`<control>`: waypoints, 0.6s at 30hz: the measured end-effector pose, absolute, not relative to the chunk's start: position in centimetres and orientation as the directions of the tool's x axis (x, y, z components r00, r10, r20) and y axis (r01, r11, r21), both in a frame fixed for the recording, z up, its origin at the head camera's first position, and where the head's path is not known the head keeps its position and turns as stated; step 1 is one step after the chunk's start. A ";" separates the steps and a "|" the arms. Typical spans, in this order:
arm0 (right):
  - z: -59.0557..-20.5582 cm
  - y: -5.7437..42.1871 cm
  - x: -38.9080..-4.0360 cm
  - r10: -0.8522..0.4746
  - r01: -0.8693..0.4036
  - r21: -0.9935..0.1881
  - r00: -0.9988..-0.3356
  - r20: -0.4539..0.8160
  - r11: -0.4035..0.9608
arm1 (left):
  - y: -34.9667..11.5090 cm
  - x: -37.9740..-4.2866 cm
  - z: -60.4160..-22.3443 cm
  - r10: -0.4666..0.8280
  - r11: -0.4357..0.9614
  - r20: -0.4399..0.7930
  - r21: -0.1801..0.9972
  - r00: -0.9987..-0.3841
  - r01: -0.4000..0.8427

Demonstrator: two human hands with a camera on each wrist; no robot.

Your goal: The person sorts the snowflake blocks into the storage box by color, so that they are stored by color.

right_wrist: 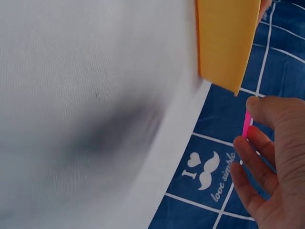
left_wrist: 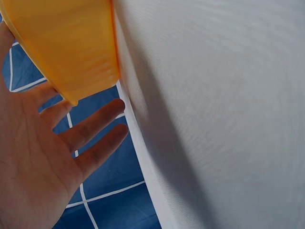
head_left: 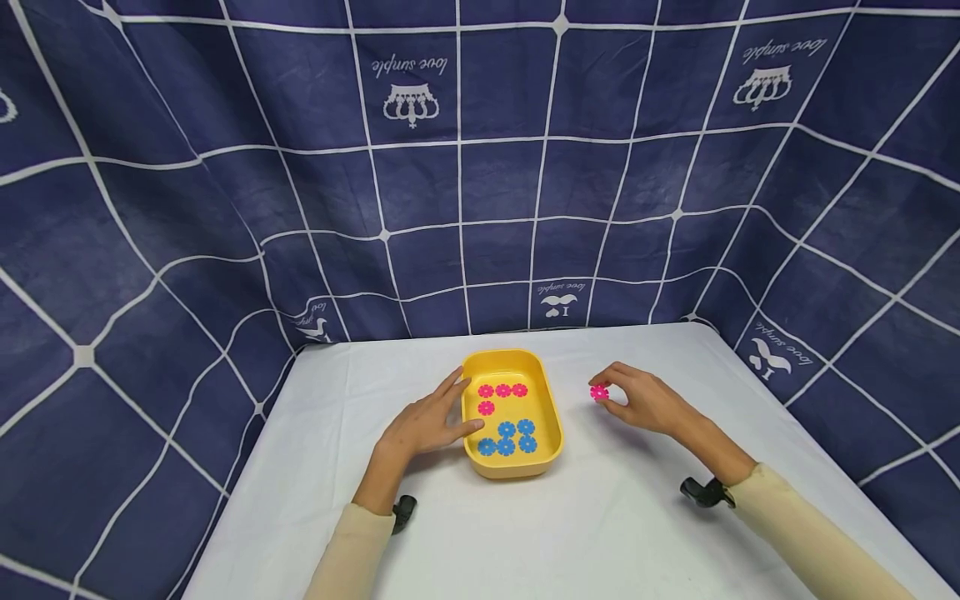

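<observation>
A yellow tray [head_left: 552, 417] stands on the table with several pink flower-shaped plastic discs [head_left: 486, 408] toward its far end and several blue ones [head_left: 506, 447] toward its near end. My left hand [head_left: 422, 423] rests at the tray's left rim, thumb and fingers spread. In the left wrist view, fingers [left_wrist: 90, 131] stretch out beside the tray's wall. To the right of the tray, my right hand [head_left: 647, 398] pinches one pink disc [head_left: 599, 392] between thumb and fingers, above the table. The right wrist view shows that disc edge-on [right_wrist: 247, 123].
A white cloth covers the table [head_left: 480, 533]. Behind it and along both sides hangs a dark blue curtain [head_left: 495, 183] with a white grid. Each wrist wears a black device, seen at the left wrist [head_left: 403, 513] and the right wrist [head_left: 703, 492].
</observation>
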State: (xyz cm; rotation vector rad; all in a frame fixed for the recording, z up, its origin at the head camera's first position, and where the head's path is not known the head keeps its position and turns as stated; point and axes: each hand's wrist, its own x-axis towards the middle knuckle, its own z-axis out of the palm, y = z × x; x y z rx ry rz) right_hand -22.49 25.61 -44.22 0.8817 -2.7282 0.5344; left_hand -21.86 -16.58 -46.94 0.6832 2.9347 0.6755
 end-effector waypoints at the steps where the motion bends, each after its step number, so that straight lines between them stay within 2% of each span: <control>1: -44.3 25.5 -22.5 -0.519 -0.599 -0.270 -0.794 0.316 0.753 | -16.6 -21.8 -46.9 0.433 0.806 0.047 0.428 -0.900 0.409; 18: -43.8 22.8 -23.0 -0.552 -0.623 -0.276 -0.779 0.296 0.732 | -16.7 -22.1 -47.2 0.426 0.823 0.025 0.404 -0.904 0.399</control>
